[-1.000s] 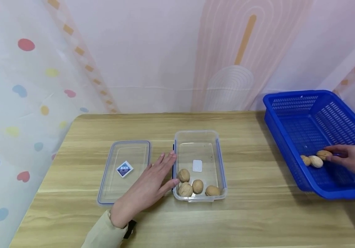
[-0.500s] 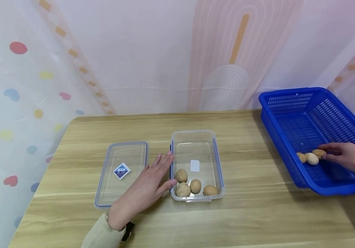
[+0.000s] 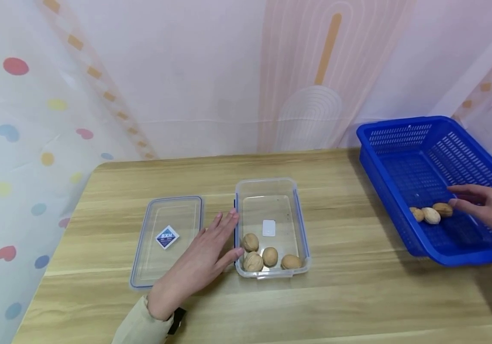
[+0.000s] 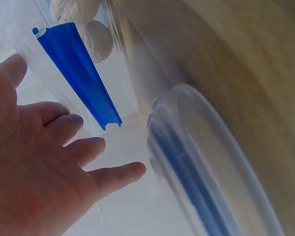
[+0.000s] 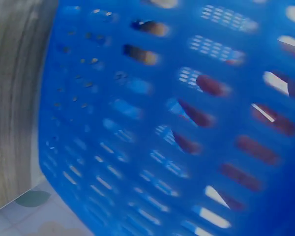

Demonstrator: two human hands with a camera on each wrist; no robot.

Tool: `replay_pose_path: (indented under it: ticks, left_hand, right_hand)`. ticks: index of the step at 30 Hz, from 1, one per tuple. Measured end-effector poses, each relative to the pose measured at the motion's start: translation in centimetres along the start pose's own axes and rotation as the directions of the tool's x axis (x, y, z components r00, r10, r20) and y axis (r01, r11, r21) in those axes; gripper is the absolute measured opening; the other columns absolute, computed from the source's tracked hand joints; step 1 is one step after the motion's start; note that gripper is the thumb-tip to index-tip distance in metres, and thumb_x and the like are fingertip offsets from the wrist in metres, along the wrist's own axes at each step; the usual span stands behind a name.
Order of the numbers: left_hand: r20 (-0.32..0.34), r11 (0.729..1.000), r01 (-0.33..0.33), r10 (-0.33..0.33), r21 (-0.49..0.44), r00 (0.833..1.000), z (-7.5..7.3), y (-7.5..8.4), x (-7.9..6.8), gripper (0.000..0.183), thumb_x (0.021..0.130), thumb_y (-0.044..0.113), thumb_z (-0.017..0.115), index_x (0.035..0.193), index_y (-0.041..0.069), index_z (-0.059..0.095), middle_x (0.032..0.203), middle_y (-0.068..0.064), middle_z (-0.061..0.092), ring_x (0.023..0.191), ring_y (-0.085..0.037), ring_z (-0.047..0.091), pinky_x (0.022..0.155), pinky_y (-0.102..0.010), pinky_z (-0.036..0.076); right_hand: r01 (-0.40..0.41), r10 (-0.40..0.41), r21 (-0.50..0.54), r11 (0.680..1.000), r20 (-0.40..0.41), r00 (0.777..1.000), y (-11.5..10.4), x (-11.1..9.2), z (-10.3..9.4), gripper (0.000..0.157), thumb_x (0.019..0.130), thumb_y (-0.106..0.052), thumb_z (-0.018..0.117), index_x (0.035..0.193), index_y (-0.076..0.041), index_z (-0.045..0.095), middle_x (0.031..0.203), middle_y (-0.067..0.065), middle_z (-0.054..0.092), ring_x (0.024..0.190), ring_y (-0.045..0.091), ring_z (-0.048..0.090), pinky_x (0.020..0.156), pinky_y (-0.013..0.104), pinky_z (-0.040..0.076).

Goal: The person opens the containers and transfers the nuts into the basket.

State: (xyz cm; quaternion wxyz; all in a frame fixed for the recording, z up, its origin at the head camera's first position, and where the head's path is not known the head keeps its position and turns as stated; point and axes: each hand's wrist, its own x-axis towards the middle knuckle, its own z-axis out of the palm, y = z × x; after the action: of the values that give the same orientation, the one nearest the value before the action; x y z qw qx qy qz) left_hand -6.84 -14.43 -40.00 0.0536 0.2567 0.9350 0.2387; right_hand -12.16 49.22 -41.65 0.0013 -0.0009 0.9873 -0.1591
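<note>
My left hand [image 3: 200, 263], fingers stretched out, lies along the left side of a clear plastic container [image 3: 272, 198] in the head view. Several walnuts [image 3: 253, 262] sit in the container's near end. The left wrist view has the same hand's spread fingers beside the container's blue latch [image 4: 78, 73]. At the right, my right hand [image 3: 488, 208] is inside a blue basket [image 3: 370, 155], fingers loosely extended and holding nothing. Three walnuts [image 3: 431, 215] lie in a row just left of its fingertips. The right wrist view is filled by the slotted basket wall [image 5: 98, 128], with fingers partly visible through it.
A clear lid [image 3: 179, 208] with a blue seal and a diamond label lies on the wooden table [image 3: 336, 306], left of the container. A patterned cloth [image 3: 211, 81] hangs behind the table. A small white rectangle [image 3: 269, 228] shows on the container's floor.
My right hand has let go of the rightmost walnut in the basket and drawn slightly up and away from it. My left hand stays at the container; the head view has shifted a little.
</note>
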Motion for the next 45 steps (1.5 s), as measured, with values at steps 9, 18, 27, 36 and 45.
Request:
replay_pose_path:
  ticks: [9,18,27,36,45]
  left_hand:
    - [-0.005,1.0,-0.002,0.002,-0.002,1.0,-0.1,0.0,-0.2,0.075,0.106,0.046,0.055,0.164,0.008,0.026,0.17,-0.008,0.02,0.155,-0.038,0.019,0.116,-0.069,0.026]
    - [0.008,1.0,0.004,-0.004,-0.01,1.0,-0.1,0.0,-0.2,0.075,0.107,0.047,0.054,0.164,0.009,0.026,0.17,-0.007,0.02,0.155,-0.037,0.019,0.117,-0.069,0.026]
    - [0.012,1.0,0.01,-0.01,-0.013,1.0,-0.2,0.1,-0.3,0.075,0.107,0.048,0.054,0.164,0.009,0.026,0.17,-0.006,0.019,0.156,-0.037,0.019,0.117,-0.069,0.026]
    - [0.018,1.0,0.021,-0.02,-0.019,1.0,-0.3,0.3,-0.4,0.075,0.107,0.048,0.054,0.165,0.01,0.025,0.17,-0.006,0.018,0.156,-0.035,0.017,0.118,-0.068,0.024]
    - [0.021,1.0,0.014,-0.013,-0.026,1.0,-0.4,0.3,-0.2,0.074,0.107,0.047,0.053,0.165,0.01,0.025,0.17,-0.007,0.018,0.156,-0.036,0.017,0.119,-0.067,0.024]
  right_hand:
    - [0.036,-0.005,0.183,0.982,-0.167,0.986,4.6,0.2,2.6,0.052,0.11,-0.036,0.052,0.151,-0.004,0.05,0.138,0.027,0.053,0.124,0.028,0.053,0.105,0.027,0.044]
    - [0.156,-0.02,0.393,0.906,-0.329,0.944,-7.1,-4.6,-1.8,0.037,0.108,-0.01,0.055,0.144,-0.003,0.059,0.122,-0.03,0.056,0.105,-0.019,0.047,0.086,-0.001,0.035]
    - [0.277,-0.067,0.477,0.834,-0.412,0.909,-12.8,-6.7,-3.3,0.044,0.104,0.004,0.056,0.139,-0.021,0.064,0.123,-0.033,0.06,0.111,-0.015,0.055,0.091,0.001,0.039]
    - [0.32,-0.117,0.48,0.817,-0.405,0.907,-15.8,-7.8,-3.6,0.048,0.104,0.009,0.053,0.148,-0.008,0.056,0.13,-0.03,0.058,0.116,-0.011,0.054,0.092,0.003,0.039]
    - [0.361,-0.163,0.494,0.791,-0.4,0.902,-18.2,-8.2,-3.2,0.054,0.1,0.014,0.055,0.151,-0.002,0.05,0.141,-0.019,0.058,0.123,-0.006,0.055,0.095,0.006,0.041]
